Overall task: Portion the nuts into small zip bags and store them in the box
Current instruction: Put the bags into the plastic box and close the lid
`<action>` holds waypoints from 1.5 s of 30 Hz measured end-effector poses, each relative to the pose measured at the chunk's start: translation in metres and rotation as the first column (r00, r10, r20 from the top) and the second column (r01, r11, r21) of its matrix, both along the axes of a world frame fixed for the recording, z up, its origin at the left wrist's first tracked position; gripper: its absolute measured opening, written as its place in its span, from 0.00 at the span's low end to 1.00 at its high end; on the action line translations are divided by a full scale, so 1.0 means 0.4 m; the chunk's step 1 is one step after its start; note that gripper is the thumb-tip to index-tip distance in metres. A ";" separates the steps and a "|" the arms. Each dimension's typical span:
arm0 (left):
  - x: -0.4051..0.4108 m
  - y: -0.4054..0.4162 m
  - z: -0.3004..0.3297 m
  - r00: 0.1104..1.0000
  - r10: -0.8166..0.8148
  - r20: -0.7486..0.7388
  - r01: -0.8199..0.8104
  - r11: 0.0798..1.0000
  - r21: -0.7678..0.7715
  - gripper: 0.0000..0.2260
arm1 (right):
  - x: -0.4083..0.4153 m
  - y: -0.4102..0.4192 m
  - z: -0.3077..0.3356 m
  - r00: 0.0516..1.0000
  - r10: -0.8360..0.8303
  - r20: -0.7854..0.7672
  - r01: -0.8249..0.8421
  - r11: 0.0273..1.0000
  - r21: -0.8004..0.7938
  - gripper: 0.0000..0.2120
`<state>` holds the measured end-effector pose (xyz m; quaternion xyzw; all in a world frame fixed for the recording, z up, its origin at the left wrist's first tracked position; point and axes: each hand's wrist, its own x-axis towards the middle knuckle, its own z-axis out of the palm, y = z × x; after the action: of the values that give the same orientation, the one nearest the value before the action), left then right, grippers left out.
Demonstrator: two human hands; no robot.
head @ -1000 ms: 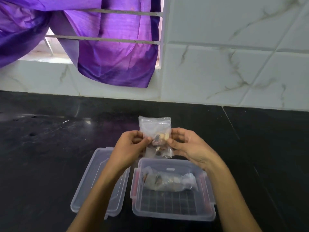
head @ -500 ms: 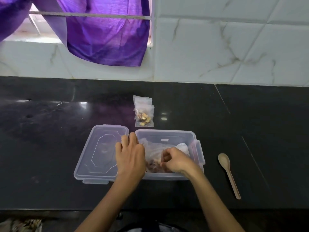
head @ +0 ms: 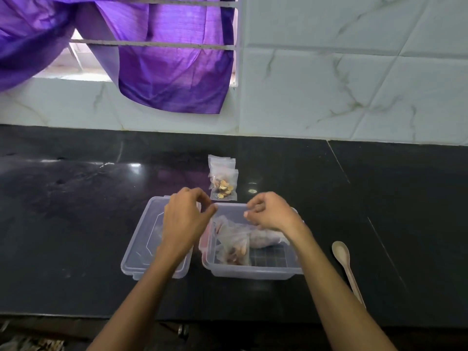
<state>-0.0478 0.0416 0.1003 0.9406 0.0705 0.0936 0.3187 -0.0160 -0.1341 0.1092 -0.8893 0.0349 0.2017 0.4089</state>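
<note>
- On the black desk (head: 76, 224), close to its front edge, stands a clear plastic box (head: 253, 271) with its lid (head: 138, 262) lying flat just to the left, the two almost touching.
- Inside the box lie filled zip bags (head: 235, 243): one with nuts showing toward the front left, another paler bundle behind it toward the right.
- Half a second ago both hands were down at the box, the right one pressing a bag into it; now both are lifted above it and hold nothing.
- The left hand (head: 183, 219) hovers over the gap between lid and box, fingers loosely curled, thumb and forefinger apart.
- The right hand (head: 272, 214) hovers over the back part of the box, fingers also loosely curled and relaxed, touching no bag.
- The bag that was held up between both hands a second ago now lies in the box.
- Beyond the box, on the desk, two more small bags (head: 222, 178) lie overlapped, the nearer one holding yellowish nuts; they lie as they did half a second ago.
- A pale wooden spoon (head: 345, 267) lies on the desk to the right of the box, bowl away from the person, partly hidden by the right forearm.
- Behind the desk rises a white marbled tile wall (head: 354, 84), with a purple cloth (head: 172, 72) hanging over bars at the upper left.
</note>
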 end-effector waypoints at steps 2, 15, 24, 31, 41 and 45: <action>0.057 0.019 -0.010 1.000 0.011 -0.022 -0.014 0.994 -0.105 0.05 | 0.055 0.014 0.014 0.998 -0.024 0.063 0.018 0.995 0.094 0.10; 0.288 -0.006 -0.215 0.953 -0.002 -0.302 -0.125 0.908 -0.400 0.14 | 0.273 0.100 -0.148 0.996 -0.068 -0.058 0.064 0.995 -0.078 0.19; 0.295 -0.015 -0.223 0.952 -0.077 -0.297 -0.050 0.917 -0.397 0.09 | 0.278 0.075 -0.144 0.987 0.011 -0.159 -0.004 0.999 0.045 0.04; 0.368 0.014 -0.172 0.986 -0.047 -0.157 -0.018 0.921 -0.388 0.09 | 0.355 0.101 -0.135 0.998 -0.008 -0.063 0.011 0.999 0.048 0.12; 0.389 0.007 -0.199 0.969 -0.006 -0.246 -0.111 0.882 -0.457 0.13 | 0.387 0.117 -0.166 0.987 -0.073 -0.143 0.086 0.992 0.091 0.25; 0.366 0.005 -0.171 0.965 0.005 -0.264 -0.162 0.800 -0.577 0.23 | 0.371 0.109 -0.134 0.988 -0.007 -0.155 0.026 0.992 0.124 0.17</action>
<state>0.0987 0.0438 0.0321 0.7935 0.1772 -0.0380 0.5810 0.1323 -0.0903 0.0556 -0.8431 0.0610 0.2684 0.4619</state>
